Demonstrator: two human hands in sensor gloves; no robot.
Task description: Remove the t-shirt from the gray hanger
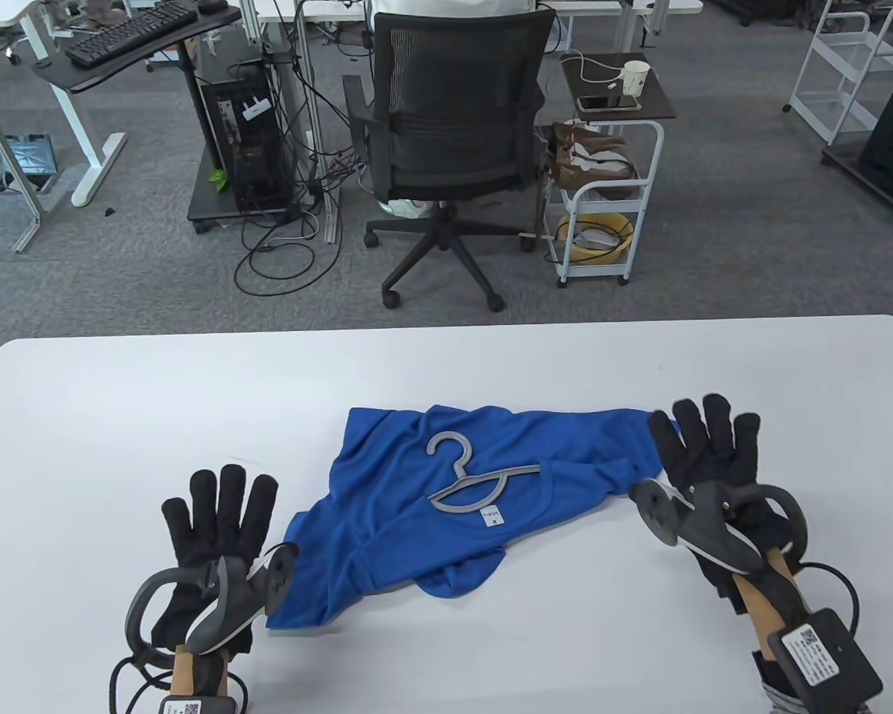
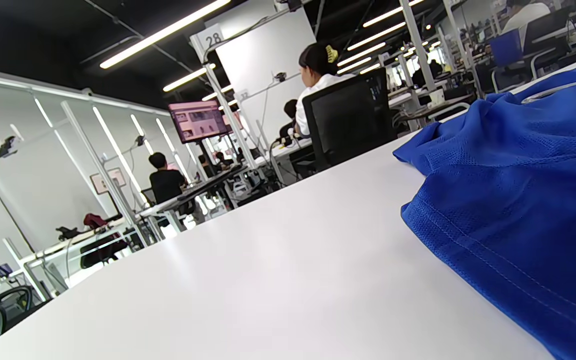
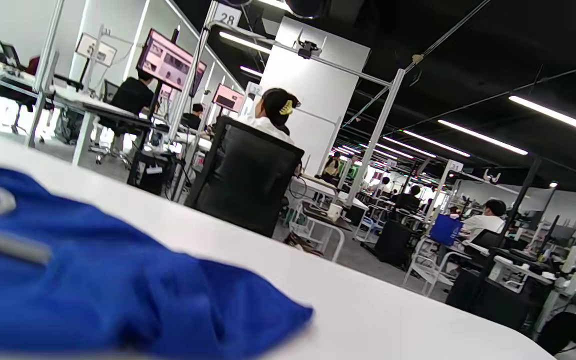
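The slim gray plastic hanger (image 1: 467, 480) lies crosswise on the crumpled blue t-shirt (image 1: 417, 520) between both hands, nearer the right hand (image 1: 703, 461), whose spread fingers (image 1: 688, 416) touch the shirt's edge, while the left hand (image 1: 212, 520) rests flat, fingers spread, just beside it on the white table (image 1: 156, 416).

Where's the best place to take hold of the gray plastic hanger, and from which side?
Probably the curved hook of the gray plastic hanger: it lies bare on the crumpled blue t-shirt, pointing away from the person, while the lower arm runs into the collar. Come from above with the right hand, which lies flat at the shirt's right edge.
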